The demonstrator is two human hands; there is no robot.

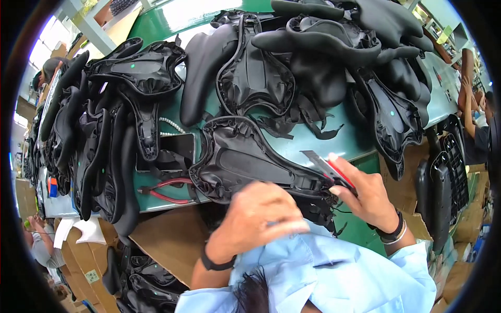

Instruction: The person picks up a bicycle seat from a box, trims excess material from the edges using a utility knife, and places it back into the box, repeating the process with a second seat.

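Observation:
A black bicycle saddle point(245, 154) lies upside down on the green table's near edge, its narrow nose toward the right. My right hand point(368, 195) is closed round a red and black utility knife point(334, 173), its wide blade out and pointing up and left, over the saddle's nose. In front of the saddle's near edge is my left hand point(261, 216), its fingers bent and smeared by motion; whether it holds anything cannot be made out. Red-handled pliers point(169, 191) lie just left of the saddle.
More upturned saddles crowd the table: one behind point(255, 68), a pile at left point(99, 151), another at right point(394, 112). Black trimmed strips point(308, 117) lie between them. A dark phone-like slab point(177, 146) sits near the pliers. Cardboard point(172, 240) stands below the table's edge.

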